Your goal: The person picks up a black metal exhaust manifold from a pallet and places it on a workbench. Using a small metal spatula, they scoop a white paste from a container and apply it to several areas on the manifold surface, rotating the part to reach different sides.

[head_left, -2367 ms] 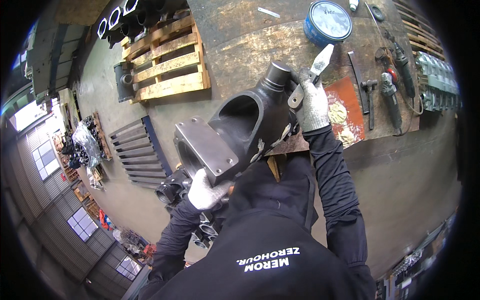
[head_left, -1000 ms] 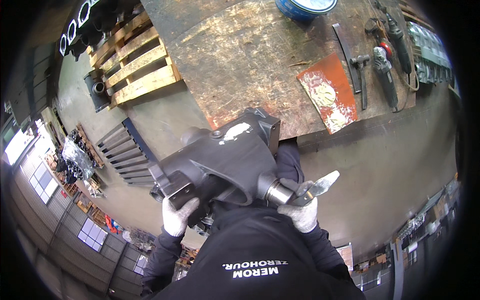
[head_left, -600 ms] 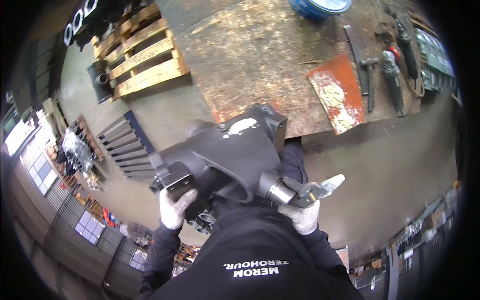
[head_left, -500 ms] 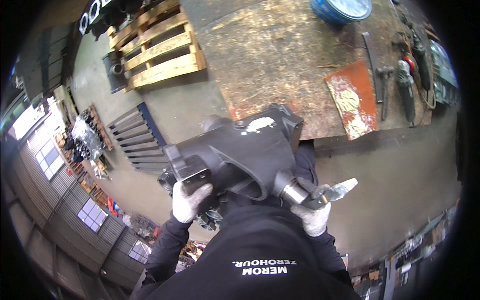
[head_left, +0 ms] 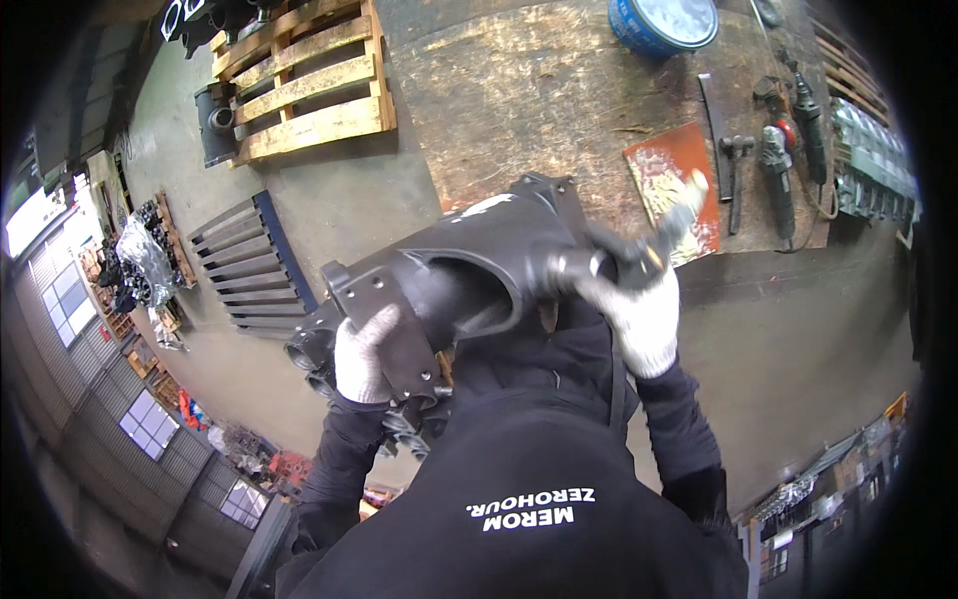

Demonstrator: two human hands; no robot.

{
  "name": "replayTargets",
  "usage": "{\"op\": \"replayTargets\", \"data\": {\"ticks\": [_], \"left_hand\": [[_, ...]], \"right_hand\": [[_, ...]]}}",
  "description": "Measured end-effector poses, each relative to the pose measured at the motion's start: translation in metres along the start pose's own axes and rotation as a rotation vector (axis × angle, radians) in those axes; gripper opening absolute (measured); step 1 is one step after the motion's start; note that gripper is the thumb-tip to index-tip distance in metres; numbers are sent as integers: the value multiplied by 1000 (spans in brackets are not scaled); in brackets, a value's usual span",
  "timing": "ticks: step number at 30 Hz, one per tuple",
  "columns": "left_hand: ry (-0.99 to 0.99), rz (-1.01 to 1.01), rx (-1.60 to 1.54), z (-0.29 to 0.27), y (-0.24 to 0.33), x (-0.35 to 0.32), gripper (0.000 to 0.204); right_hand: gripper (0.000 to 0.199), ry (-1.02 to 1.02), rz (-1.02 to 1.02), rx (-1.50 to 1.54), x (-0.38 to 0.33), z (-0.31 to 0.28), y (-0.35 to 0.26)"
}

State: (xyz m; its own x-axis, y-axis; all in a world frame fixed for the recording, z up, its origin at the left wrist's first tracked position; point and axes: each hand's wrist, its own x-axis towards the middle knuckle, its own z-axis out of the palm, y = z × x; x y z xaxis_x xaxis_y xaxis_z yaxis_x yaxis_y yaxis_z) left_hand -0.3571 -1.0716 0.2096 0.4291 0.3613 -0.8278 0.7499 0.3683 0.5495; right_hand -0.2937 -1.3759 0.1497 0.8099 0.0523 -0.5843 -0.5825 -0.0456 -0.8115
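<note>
A large black cast pipe housing [head_left: 544, 235] is in front of my body, its far end over the near edge of the workbench. My gloved left hand [head_left: 361, 359] is closed around the bolt-holed flange at its left end. At the right, my gloved right hand [head_left: 639, 309] is closed on a putty knife [head_left: 684, 215] with a pale, smeared tip that points away from me. The fingers of that hand are beside the short side stub of the housing; blur hides whether they touch it. White putty [head_left: 489, 205] lies on the housing's upper side.
On the wooden workbench [head_left: 499, 90] are an orange sheet smeared with cream putty [head_left: 709, 190], a blue tub [head_left: 659, 25], a hammer [head_left: 736, 170], a flat metal bar [head_left: 712, 110] and an angle grinder [head_left: 776, 165]. A pallet [head_left: 309, 90] and a slatted rack [head_left: 249, 265] stand on the left floor.
The housing has tilted, turning its large opening and left flange more toward me. My right hand has risen forward with the putty knife, whose tip now overlaps the orange sheet in view.
</note>
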Motion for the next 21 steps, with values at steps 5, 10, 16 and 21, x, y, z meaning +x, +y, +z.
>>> {"op": "replayTargets", "data": {"ticks": [5, 10, 16, 21], "left_hand": [[46, 9, -212, 23, -9, -9, 43], [21, 61, -396, 67, -9, -14, 36], [91, 365, -123, 125, -19, -9, 33], [145, 826, 535, 171, -20, -7, 30]], "right_hand": [[70, -45, -231, 137, 101, 34, -30], [76, 151, -564, -259, 148, 11, -31], [32, 354, -120, -2, 97, -123, 83], [15, 454, 37, 74, 29, -160, 183]]}}
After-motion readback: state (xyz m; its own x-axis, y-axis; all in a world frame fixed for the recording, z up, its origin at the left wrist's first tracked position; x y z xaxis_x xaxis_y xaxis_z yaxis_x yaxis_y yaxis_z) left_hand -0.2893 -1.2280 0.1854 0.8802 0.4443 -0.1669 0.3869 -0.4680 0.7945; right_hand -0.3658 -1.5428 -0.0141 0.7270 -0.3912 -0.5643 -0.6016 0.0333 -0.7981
